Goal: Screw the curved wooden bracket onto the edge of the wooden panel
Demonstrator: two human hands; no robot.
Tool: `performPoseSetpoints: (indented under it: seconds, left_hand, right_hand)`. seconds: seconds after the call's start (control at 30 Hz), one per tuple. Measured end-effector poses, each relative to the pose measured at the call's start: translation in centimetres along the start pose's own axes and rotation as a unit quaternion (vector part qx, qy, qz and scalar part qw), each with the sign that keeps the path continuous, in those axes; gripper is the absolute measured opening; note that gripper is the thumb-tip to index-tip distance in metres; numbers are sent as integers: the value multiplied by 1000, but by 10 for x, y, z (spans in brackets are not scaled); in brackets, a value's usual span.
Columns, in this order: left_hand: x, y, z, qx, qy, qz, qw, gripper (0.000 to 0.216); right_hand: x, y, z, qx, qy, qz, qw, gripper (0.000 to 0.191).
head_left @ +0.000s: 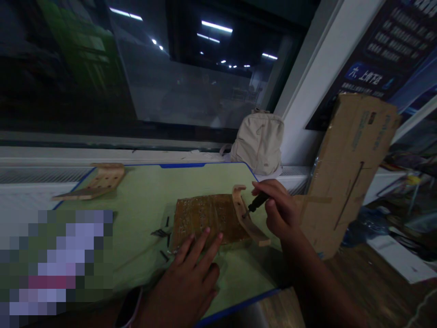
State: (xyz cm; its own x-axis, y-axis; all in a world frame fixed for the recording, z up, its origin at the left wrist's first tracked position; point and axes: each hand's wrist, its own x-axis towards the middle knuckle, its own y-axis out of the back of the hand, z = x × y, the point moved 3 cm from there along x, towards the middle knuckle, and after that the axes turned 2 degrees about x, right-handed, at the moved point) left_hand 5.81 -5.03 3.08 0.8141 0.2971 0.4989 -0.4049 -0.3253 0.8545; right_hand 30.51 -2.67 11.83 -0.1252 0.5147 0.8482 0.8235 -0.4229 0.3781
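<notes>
A flat brown wooden panel lies on the green mat. My left hand rests on its near edge, fingers stretched flat and apart. A curved wooden side piece stands against the panel's right edge. My right hand is closed round a dark-handled screwdriver, whose tip meets the curved piece. Several dark screws lie loose on the mat just left of the panel.
Another curved wooden part with holes lies at the mat's far left. A beige bag sits by the window behind the mat. A cardboard box leans at the right. A blurred patch covers the near left.
</notes>
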Motion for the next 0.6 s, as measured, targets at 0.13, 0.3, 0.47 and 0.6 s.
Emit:
performPoseSetpoints:
  seconds: [0.13,0.3,0.47,0.6]
  left_hand:
    - [-1,-1,-1,-5,6,-6,1000,33]
    - [0,2,-1,-13,7,-11,1000,32]
    - [1,2,0,-12,10,1,1000,32]
    - [1,0,0,-12,8,-1,1000,33]
  right_hand:
    - [-2,-7,1,56,-36,-28,997,39]
    - [-5,0,14,26,-104,82,991,19]
    - [-2,2,6,-40,-18,33,998,25]
    - [0,-6,2,17,-40,-27,999,43]
